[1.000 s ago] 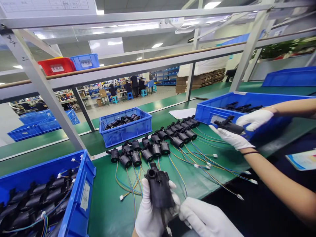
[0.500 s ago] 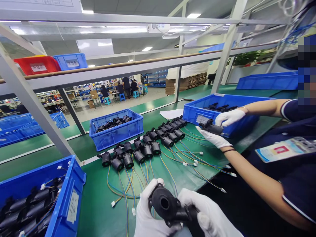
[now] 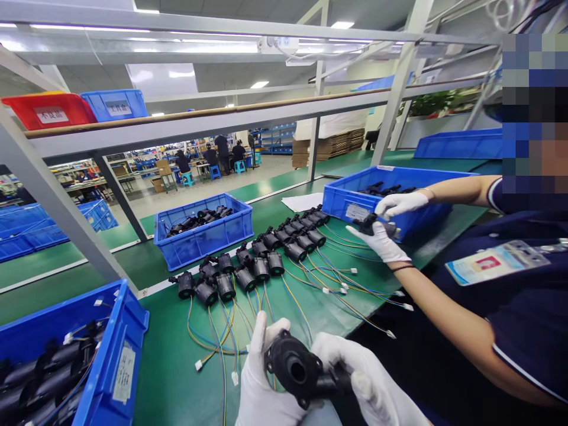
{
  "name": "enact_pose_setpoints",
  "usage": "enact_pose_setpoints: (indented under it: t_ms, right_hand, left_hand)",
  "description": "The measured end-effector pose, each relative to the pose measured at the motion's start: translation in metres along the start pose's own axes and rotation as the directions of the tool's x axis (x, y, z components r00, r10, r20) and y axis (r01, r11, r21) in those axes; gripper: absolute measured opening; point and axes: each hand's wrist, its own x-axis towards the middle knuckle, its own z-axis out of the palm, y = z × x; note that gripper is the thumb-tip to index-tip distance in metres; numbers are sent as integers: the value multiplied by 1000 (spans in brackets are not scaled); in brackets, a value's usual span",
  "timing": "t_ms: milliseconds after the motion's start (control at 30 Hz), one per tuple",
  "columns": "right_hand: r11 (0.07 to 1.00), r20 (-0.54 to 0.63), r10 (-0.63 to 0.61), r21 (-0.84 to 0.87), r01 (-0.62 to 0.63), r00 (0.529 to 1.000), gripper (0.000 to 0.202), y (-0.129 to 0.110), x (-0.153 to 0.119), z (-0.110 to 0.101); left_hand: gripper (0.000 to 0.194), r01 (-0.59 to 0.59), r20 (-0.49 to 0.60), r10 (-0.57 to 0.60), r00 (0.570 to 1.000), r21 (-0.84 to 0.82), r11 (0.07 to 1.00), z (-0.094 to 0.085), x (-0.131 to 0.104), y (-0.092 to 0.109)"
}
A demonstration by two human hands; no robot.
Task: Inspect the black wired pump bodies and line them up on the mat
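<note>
Pump (image 3: pixel 302 373): matt black, plain. Left hand (image 3: pixel 266 384) and right hand (image 3: pixel 373 384) on it: white gloves, unpatterned. Counter (image 3: pixel 177 355) under the pump: green, with a white stripe beyond. Row of pumps (image 3: pixel 252 260) beyond the pump: black bodies; wires (image 3: pixel 222 337) blue, yellow and orange with white plugs. Bin (image 3: pixel 124 349) left of the pump: blue, white label. Bin behind the row (image 3: pixel 204 236): blue. Shelf bin (image 3: pixel 48 109) far left above: red, white label. Co-worker's gloves (image 3: pixel 381 242) right of the row: white; sleeve navy.

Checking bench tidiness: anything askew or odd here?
Nothing damaged or spilled. The pumps on the table stand in a neat row, but their wires cross in a tangle. Both hands, left and right, hold one pump.
</note>
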Motion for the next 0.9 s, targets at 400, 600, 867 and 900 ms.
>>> enact_pose_setpoints:
  t_ms: [400,600,867,900]
  right_hand:
    - [998,26,39,50,-41,999,72,6,1,0]
    - [996,19,42,77,-43,999,71,11,-1,0]
    - [992,32,83,92,-86,996,69,11,-2,-1]
    - [992,36,82,92,-85,996,69,11,-2,-1]
  left_hand:
    - [119,125,27,-122,992,-105,987,3,2,16]
    - [122,94,7,-94,996,-79,992,3,3,13]
    - [123,145,23,-143,989,-93,985,3,6,13]
    - [123,146,24,-144,989,-89,985,3,6,13]
